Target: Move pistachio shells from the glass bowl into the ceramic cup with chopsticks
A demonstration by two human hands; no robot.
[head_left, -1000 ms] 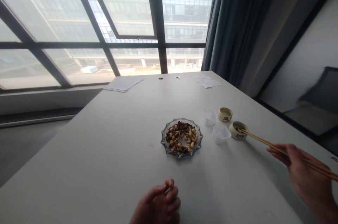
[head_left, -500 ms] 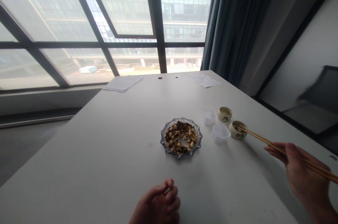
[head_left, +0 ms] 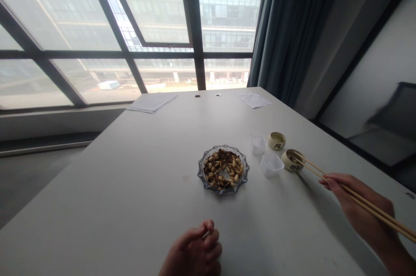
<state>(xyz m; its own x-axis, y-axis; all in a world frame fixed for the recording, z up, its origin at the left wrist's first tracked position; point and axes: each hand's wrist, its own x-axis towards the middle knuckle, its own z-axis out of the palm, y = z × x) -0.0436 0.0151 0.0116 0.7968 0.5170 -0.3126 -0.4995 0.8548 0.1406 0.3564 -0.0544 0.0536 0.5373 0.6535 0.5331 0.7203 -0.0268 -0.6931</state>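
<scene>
My right hand holds a pair of wooden chopsticks. Their tips are spread a little and reach the rim and inside of the nearer beige cup, which bears a dark character; some dark bits show inside it. A scalloped glass dish stands near the table's middle, with nuts and dark seeds or shells arranged in a ring. In front of this dish, my left hand rests on the table with its fingers curled closed, and nothing is visible in it.
Two clear plastic containers sit between the dish and the cups. A second beige cup stands behind the nearer one. Paper sheets lie at the far left of the white table, another paper at the far right.
The chopstick tips have parted and moved slightly up in the nearer cup. My right hand has shifted a little to the left. My left hand stays put.
</scene>
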